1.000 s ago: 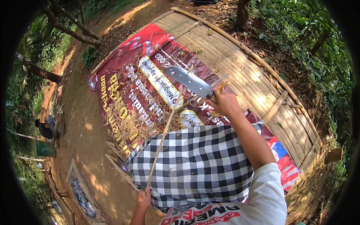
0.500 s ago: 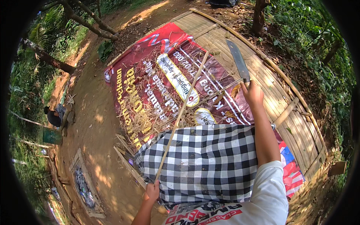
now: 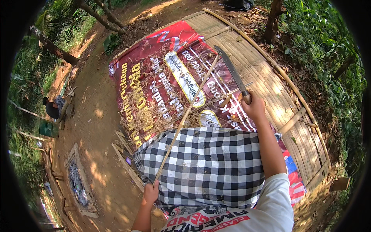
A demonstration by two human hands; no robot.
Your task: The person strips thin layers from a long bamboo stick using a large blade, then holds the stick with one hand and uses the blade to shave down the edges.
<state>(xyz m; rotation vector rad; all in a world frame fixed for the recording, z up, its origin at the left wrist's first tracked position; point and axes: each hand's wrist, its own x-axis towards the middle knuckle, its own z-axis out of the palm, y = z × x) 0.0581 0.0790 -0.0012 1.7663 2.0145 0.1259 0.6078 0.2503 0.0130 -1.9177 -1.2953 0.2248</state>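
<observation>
My left hand [image 3: 150,193] is closed around the near end of a long thin bamboo strip [image 3: 184,116]. The strip slants away over a black-and-white checkered cloth [image 3: 208,166] that covers my lap. In my right hand [image 3: 254,105] is the handle of a machete [image 3: 234,73], its dark blade pointing away and leftward. The blade's tip end is close by the strip's far end; whether they touch I cannot tell. Below both lies a dark red printed banner [image 3: 176,34], strewn with pale curly shavings [image 3: 143,118].
A bamboo-slat platform [image 3: 259,62] carries the banner. Another thin stick [image 3: 228,94] lies across the banner near the machete. On the left are a framed ash pit [image 3: 77,185], a green drum [image 3: 49,127] and a seated person [image 3: 53,108]. Tree trunks [image 3: 273,21] stand beyond.
My right hand has come slightly nearer and left, and the machete's blade has swung left toward the strip's far end. The left hand keeps its hold, shifted slightly left.
</observation>
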